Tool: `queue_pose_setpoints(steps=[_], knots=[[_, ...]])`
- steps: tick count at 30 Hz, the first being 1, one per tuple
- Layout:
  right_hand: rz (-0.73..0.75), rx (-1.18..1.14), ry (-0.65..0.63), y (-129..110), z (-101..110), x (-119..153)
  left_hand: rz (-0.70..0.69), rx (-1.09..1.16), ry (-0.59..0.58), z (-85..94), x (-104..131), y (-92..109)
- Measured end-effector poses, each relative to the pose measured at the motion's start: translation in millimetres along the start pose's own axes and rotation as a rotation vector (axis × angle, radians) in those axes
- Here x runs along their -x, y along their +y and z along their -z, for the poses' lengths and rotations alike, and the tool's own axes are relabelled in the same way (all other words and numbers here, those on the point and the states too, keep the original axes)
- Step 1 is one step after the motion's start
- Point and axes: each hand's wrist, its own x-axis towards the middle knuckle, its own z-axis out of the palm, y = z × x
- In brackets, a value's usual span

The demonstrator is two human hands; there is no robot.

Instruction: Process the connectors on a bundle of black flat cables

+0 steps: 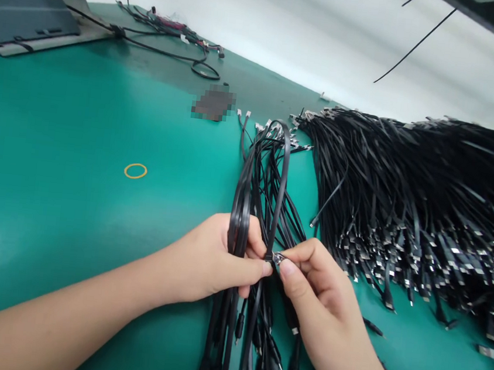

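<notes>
Several flat black cables (241, 208) hang over my left hand (225, 259), between its thumb and fingers. Its thumb and fingertips also pinch the end of one looped black cable (281, 183). Close against them, my right hand (315, 292) pinches a small shiny metallic piece between thumb and index finger; its exact shape is too small to tell. More black cables with plugs lie beneath and around both hands, their silvery ends (274, 130) pointing away from me.
A large pile of black cables (383, 187) covers the right side of the green table (51, 200). A yellow ring (135, 171) lies at left. Behind are tangled wires (170, 30), a blurred dark patch (214, 102) and a grey panel (23, 2).
</notes>
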Motion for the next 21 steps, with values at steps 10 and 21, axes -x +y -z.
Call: queue_pose_setpoints(steps=[10,21], knots=[[-0.087,-0.141,0.136,5.7,-2.3,-5.3,-0.041,-0.015,0.002,3.3,-2.4,-6.1],[0.002,0.038,0.225,5.2,-3.4,-4.6,-0.052,-0.053,0.020,1.7,-3.9,-4.2]])
